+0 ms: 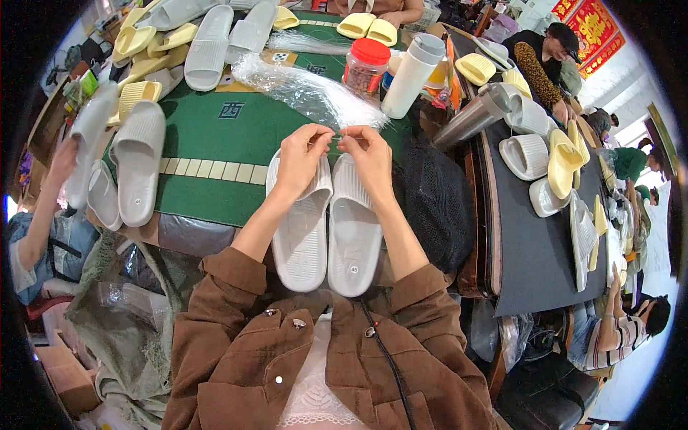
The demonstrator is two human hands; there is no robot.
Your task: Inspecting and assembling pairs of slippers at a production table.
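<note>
A pair of light grey slippers stands side by side at the table's near edge, toes pointing away: the left slipper (299,240) and the right slipper (354,240). Above their straps my left hand (304,156) and my right hand (368,154) meet almost fingertip to fingertip. Each is closed in a pinch on what looks like a thin strand; its ends are too fine to follow. Just beyond my fingers, a bundle of thin clear strands (308,86) in plastic wrap lies across the green mat (208,129).
A red-lidded jar (366,66), a white bottle (413,75) and a steel tumbler (473,115) stand beyond my right hand. Grey and yellow slippers (209,50) pile up at the far left. A black mesh bag (436,208) sits right. Other people work around the tables.
</note>
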